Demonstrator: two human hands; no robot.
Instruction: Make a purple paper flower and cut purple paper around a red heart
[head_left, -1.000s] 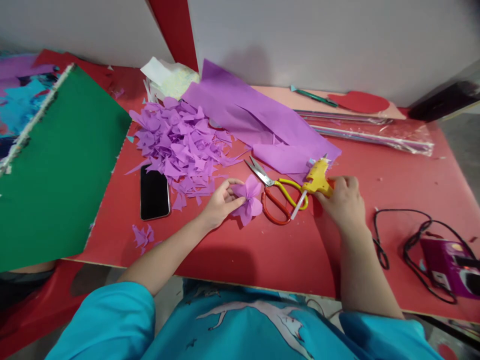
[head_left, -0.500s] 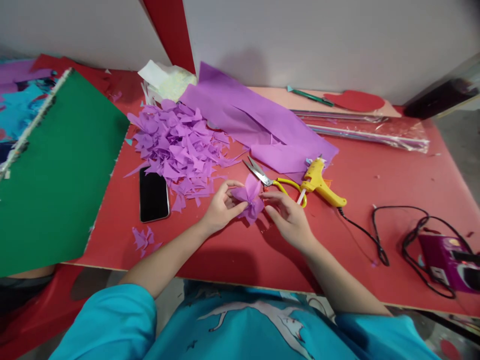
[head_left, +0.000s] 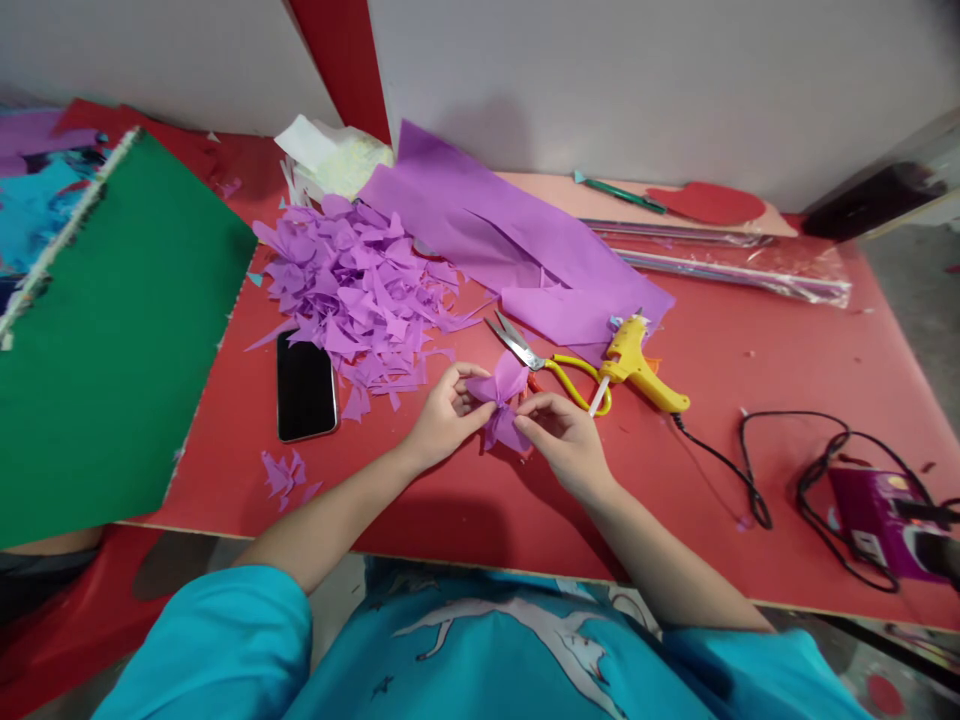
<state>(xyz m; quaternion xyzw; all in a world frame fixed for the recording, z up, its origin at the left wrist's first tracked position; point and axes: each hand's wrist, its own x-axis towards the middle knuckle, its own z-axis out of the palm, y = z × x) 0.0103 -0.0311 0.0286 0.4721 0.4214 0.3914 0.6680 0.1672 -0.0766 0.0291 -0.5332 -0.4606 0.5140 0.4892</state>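
Note:
A small purple paper flower (head_left: 504, 398) sits just above the red table (head_left: 465, 500), pinched from both sides. My left hand (head_left: 442, 415) grips its left side with curled fingers. My right hand (head_left: 566, 440) pinches its right lower petal. Behind the flower lie scissors (head_left: 551, 365) with yellow and red handles, blades open. A yellow glue gun (head_left: 637, 362) lies on the table to the right of the scissors, free of either hand, its black cord trailing right.
A heap of purple paper scraps (head_left: 360, 290) and a large purple sheet (head_left: 510, 245) lie behind. A black phone (head_left: 306, 384) rests at the left, beside a green board (head_left: 112, 330). A purple device (head_left: 877, 510) with coiled black cable sits at the right edge.
My right hand let go of the glue gun, which now lies on the table, and came left to the paper flower. Both hands now pinch the flower.

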